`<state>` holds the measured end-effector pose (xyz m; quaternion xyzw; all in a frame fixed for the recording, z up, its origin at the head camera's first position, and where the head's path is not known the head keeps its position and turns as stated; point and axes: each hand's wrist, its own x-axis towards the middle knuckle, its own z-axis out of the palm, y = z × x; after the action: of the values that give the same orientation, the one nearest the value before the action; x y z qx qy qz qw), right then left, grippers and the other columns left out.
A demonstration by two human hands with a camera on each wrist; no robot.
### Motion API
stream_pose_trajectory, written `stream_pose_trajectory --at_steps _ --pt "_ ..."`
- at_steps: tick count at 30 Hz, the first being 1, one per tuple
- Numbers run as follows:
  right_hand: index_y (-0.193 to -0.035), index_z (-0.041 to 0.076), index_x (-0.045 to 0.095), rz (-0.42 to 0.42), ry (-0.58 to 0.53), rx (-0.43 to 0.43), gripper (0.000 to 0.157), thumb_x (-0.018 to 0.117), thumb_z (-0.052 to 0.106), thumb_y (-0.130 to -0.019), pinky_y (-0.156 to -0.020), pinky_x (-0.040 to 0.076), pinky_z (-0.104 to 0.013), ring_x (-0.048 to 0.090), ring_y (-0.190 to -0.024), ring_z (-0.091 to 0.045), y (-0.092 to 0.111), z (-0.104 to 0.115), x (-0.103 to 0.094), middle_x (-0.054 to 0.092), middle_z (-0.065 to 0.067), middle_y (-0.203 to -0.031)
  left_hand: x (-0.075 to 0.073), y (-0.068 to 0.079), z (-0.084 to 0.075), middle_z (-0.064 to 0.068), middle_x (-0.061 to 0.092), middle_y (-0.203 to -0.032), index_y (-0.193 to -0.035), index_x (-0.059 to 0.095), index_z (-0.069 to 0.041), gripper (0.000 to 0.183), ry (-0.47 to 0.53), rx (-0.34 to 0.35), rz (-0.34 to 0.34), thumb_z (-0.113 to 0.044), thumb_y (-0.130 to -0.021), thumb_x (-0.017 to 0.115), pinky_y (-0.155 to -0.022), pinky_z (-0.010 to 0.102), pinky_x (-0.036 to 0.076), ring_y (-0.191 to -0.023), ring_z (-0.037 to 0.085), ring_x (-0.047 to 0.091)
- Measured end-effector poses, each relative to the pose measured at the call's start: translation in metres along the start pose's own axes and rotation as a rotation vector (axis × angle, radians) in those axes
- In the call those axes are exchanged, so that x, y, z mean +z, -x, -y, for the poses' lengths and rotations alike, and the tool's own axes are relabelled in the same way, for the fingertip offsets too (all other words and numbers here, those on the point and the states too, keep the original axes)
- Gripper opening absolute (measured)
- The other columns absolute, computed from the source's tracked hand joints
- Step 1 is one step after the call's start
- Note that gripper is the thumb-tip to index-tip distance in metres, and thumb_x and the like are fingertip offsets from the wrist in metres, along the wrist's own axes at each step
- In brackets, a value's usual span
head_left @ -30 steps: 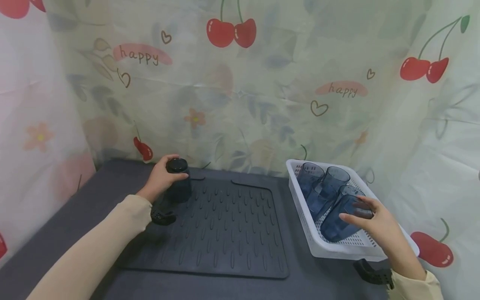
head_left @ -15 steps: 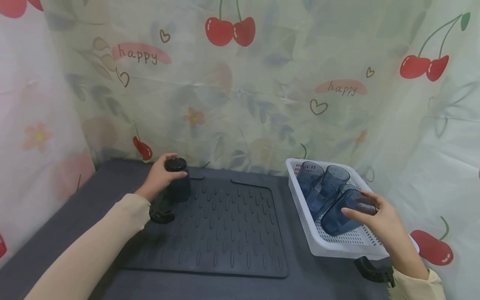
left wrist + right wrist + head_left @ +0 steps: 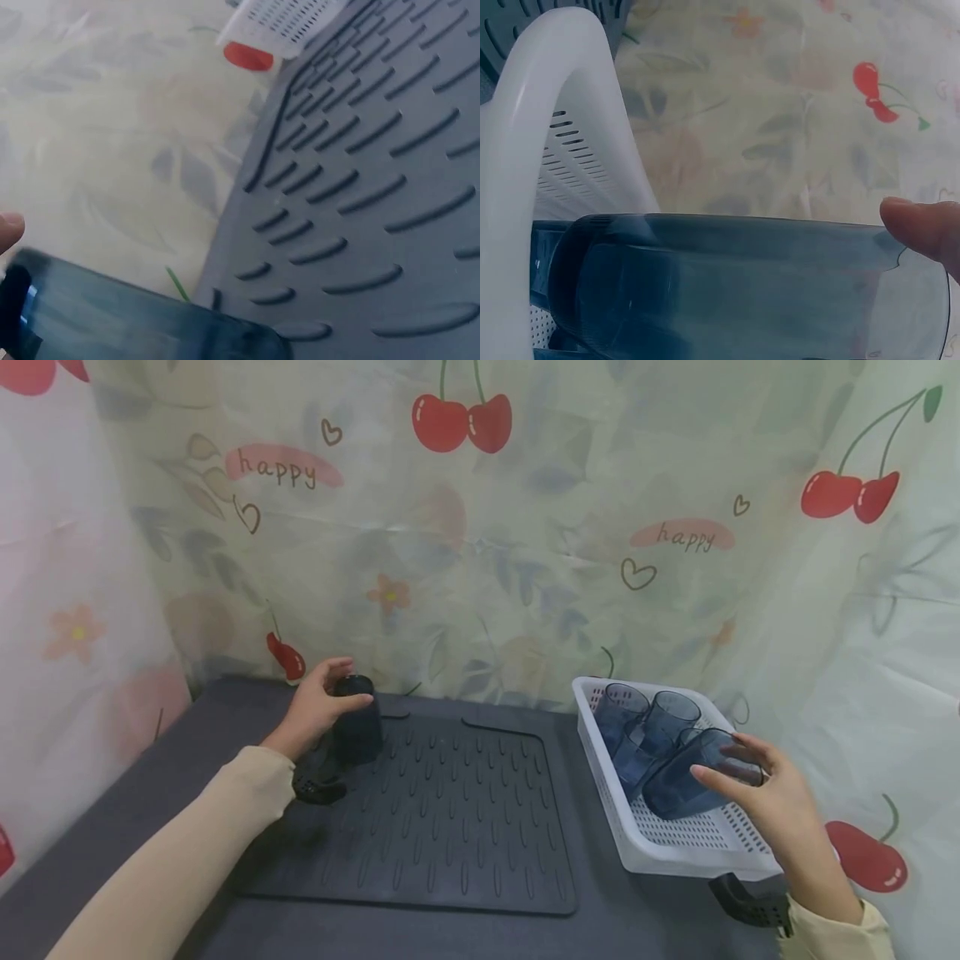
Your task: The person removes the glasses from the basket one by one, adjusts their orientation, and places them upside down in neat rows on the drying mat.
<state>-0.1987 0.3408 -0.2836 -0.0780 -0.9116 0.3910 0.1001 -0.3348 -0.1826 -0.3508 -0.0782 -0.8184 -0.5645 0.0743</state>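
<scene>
A dark blue glass (image 3: 358,733) stands upside down on the back left of the black ribbed drying mat (image 3: 457,827). My left hand (image 3: 309,714) is spread around its top, thumb in front. In the left wrist view a fingertip (image 3: 10,227) shows apart from the glass's base. My right hand (image 3: 783,806) grips another blue glass (image 3: 686,787) near its rim, thumb on the near side. That glass lies tilted over the white basket (image 3: 633,853), its base pointing down left. In the right wrist view the glass (image 3: 727,292) fills the lower part, with the thumb (image 3: 915,225) at its rim.
More blue glasses (image 3: 670,718) stand and lean together at the back left of the basket. The basket sits right of the mat on a dark table (image 3: 517,935). Behind rises a cherry-print curtain (image 3: 525,610), close to the mat's back edge.
My left hand has lifted slightly, its fingers coming away from the standing glass, which stays put. My right hand has raised its glass a little and shifted it right, tipping it flatter.
</scene>
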Motion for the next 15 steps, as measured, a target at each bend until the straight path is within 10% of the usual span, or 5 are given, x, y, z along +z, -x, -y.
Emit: stream_pose_trajectory --at_steps 9,15 --pt "-0.156 0.019 0.017 -0.090 -0.023 0.007 0.094 0.069 0.051 -0.085 -0.100 0.042 -0.057 0.043 -0.132 -0.039 0.002 0.004 0.001 0.039 -0.019 -0.149 -0.005 0.006 -0.023 0.012 0.033 -0.155 -0.149 0.034 -0.011 0.069 0.001 0.089 -0.052 -0.021 -0.091 0.070 -0.116 0.050 0.024 -0.145 0.029 0.028" --pt "-0.156 0.021 0.021 -0.144 -0.063 -0.004 0.090 0.069 0.049 -0.085 -0.080 0.048 -0.009 0.045 -0.132 -0.035 0.002 0.008 0.002 0.041 -0.014 -0.150 -0.008 0.010 -0.029 0.011 0.039 -0.151 -0.146 0.039 -0.011 0.065 -0.001 0.128 -0.113 -0.024 -0.091 0.069 -0.114 0.051 0.028 -0.142 0.029 0.033"
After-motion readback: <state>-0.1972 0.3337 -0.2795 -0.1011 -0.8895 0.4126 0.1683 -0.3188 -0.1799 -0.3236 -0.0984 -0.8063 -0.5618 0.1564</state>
